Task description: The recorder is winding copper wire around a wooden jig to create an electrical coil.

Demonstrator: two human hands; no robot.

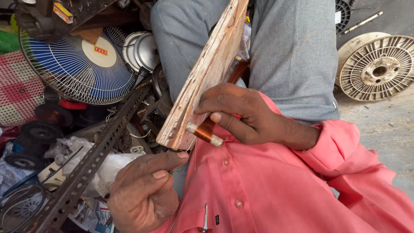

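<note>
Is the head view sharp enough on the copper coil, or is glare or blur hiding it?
Head view: even daylight, no hard shadows; the copper coil and wooden board are sharp, with a mild sheen on the coil; the right hand covers part of it; the left hand is in focus; slight wide-angle stretch toward the edges.

A grey concrete floor [388, 125] showed at the right of the frame, with two worn, ribbed round spools [379, 67] lying on it at the upper right (one overlapping the other).
</note>
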